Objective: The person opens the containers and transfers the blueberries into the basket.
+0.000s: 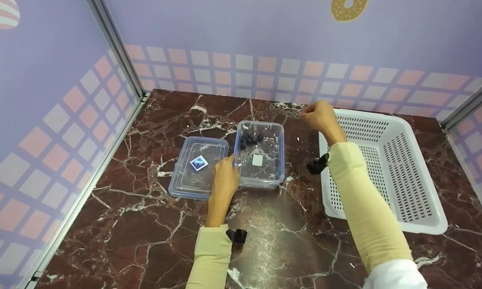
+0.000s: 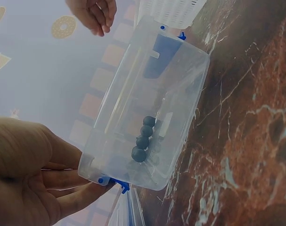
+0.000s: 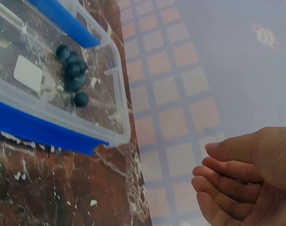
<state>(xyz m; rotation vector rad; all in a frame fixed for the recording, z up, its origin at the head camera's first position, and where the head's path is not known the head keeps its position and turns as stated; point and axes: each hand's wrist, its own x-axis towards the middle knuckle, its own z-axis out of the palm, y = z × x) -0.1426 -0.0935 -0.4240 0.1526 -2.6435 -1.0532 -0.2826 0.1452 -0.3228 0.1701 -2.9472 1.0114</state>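
A clear plastic container (image 1: pixel 270 171) with blue side clips stands uncovered on the marbled table. Several blueberries (image 1: pixel 251 139) lie clustered at its far end, also seen through the wall in the left wrist view. My left hand (image 1: pixel 225 178) grips the container's left rim, thumb at the edge and fingers by the blue clip (image 2: pixel 120 183). To the right and raised, my right hand (image 1: pixel 321 116) hovers between the container and the white basket, near the basket's far left corner. Its fingers (image 3: pixel 227 186) are loosely curled, with nothing visible between them and the thumb.
Left of the container lies its clear lid (image 1: pixel 185 176) with a blue-and-white sticker (image 1: pixel 199 163). A white slotted basket (image 1: pixel 405 180) stands at the right, beneath my right forearm. Patterned panels (image 1: pixel 261 76) enclose the back and sides of the table.
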